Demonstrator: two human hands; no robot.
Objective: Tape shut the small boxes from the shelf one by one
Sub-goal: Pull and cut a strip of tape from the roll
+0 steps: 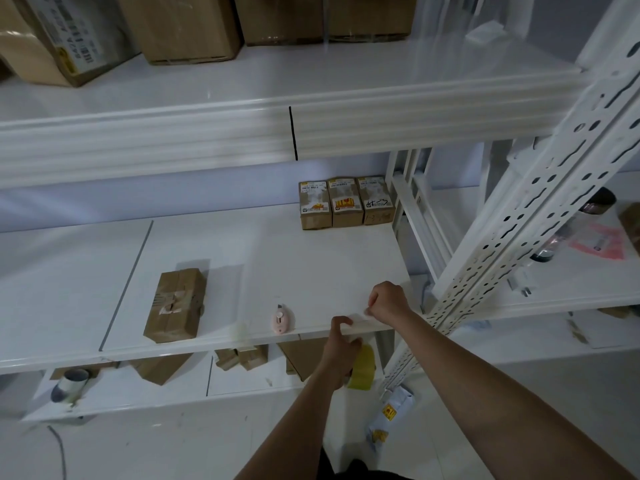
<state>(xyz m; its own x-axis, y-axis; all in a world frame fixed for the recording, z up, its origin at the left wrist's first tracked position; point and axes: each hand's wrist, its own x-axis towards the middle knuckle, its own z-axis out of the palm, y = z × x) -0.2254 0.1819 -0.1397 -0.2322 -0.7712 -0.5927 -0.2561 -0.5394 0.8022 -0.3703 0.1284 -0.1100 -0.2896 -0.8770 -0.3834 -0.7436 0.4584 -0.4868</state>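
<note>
While the left hand (341,355) grips the tape roll (362,367) and the right hand (388,303) pinches its free end (358,318), the strip could twist and stick to itself.

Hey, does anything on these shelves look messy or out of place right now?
Yes. The brown box on the middle shelf lies askew with torn label remnants, while three small boxes stand neatly at the back.

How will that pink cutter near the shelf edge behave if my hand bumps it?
The pink cutter looks small and plastic, so it is probably light and would slide easily on the smooth white shelf. It lies close to the front edge, so a nudge toward you could likely knock it off. Its rounded body might also spin.
</note>
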